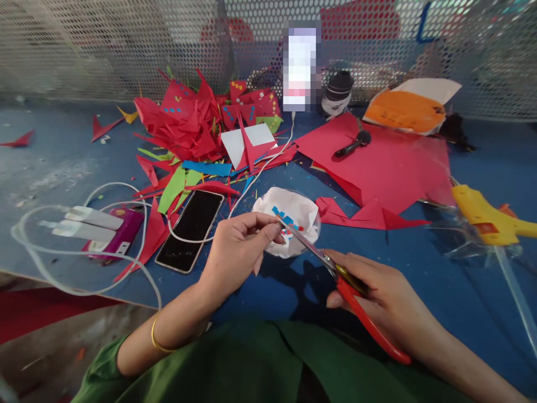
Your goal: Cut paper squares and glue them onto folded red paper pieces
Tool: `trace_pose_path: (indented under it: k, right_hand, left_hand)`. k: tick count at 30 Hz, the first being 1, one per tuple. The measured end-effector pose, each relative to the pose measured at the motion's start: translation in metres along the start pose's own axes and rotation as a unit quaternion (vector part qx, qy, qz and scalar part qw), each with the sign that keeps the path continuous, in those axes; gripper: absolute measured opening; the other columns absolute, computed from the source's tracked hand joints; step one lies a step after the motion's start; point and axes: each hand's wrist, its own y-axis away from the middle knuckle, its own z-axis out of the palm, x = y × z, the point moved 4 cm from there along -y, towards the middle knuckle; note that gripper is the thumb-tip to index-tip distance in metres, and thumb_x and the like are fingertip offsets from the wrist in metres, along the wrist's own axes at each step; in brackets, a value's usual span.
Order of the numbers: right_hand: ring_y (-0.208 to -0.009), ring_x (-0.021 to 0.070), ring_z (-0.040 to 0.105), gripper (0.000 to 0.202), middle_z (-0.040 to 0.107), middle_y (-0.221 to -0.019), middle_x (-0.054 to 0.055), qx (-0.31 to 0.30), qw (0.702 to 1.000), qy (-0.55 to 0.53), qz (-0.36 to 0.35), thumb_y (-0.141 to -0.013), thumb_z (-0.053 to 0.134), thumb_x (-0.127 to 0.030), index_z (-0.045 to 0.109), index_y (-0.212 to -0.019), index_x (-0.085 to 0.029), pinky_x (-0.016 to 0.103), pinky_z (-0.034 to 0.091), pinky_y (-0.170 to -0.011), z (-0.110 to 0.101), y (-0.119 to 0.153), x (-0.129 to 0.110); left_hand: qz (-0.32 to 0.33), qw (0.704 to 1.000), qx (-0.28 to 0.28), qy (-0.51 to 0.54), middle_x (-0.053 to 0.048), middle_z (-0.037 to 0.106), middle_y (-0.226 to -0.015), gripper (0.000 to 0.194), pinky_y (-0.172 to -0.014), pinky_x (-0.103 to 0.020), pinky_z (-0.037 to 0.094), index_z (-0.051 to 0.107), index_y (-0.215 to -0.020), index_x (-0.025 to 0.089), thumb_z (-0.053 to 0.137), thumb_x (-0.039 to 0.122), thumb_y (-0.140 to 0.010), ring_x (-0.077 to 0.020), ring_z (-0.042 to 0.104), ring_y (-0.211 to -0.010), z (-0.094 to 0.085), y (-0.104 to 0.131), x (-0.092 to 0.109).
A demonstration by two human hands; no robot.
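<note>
My right hand (380, 285) is closed around a pair of scissors with red handles (364, 319), their blades pointing up and left. The blade tips meet the fingertips of my left hand (241, 243), whose thumb and forefinger pinch something too small and hidden to make out. Beneath the fingertips and blades, a shallow round dish lined with white paper (272, 198) stands on the blue table. Small blue and red paper bits (281, 212) lie on that white paper.
A black phone (191, 229), a purple power bank (115, 232) and white cables lie left. Red paper scraps (188, 123) are heaped behind. Red sheets (390, 162) and a yellow glue gun (482, 215) are right. A lit, blurred screen (300, 67) leans against the perforated metal panel (126, 50).
</note>
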Motion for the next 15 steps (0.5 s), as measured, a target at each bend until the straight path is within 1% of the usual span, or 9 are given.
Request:
trace_pose_path:
  k: [4,10,15]
  right_hand:
    - [-0.065,0.0157,0.065,0.04,0.068,-0.076,-0.002,0.001,1.0,0.002,-0.005,-0.085,0.068,-0.04,0.067,-0.124,-0.031,0.025,0.053,-0.062,-0.0001,-0.0001,-0.0002]
    - [-0.064,0.0144,0.062,0.04,0.066,-0.076,-0.002,0.005,1.0,0.0,-0.01,-0.086,0.068,-0.041,0.066,-0.124,-0.03,0.024,0.052,-0.062,0.0005,0.0013,0.002]
    - [-0.062,0.0136,0.061,0.034,0.065,-0.074,-0.003,0.011,1.0,0.002,-0.014,-0.086,0.068,-0.044,0.069,-0.116,-0.029,0.022,0.051,-0.06,0.0,0.0005,-0.0003]
  left_hand:
    - [0.004,1.0,0.001,-0.01,0.0,0.071,-0.067,0.011,-0.028,-0.018,0.029,0.071,-0.081,0.02,0.065,0.027,-0.086,-0.0034,0.042,-0.029,-0.0004,0.0006,-0.0024]
    - [0.008,1.0,0.004,-0.017,0.0,0.071,-0.067,0.01,-0.029,-0.018,0.029,0.072,-0.081,0.02,0.065,0.027,-0.085,-0.0034,0.041,-0.029,-0.0009,0.0001,-0.0021]
    - [0.006,1.0,-0.003,-0.007,0.001,0.071,-0.066,0.01,-0.029,-0.017,0.029,0.071,-0.079,0.02,0.065,0.025,-0.085,-0.0027,0.041,-0.028,-0.0005,-0.0007,-0.001]
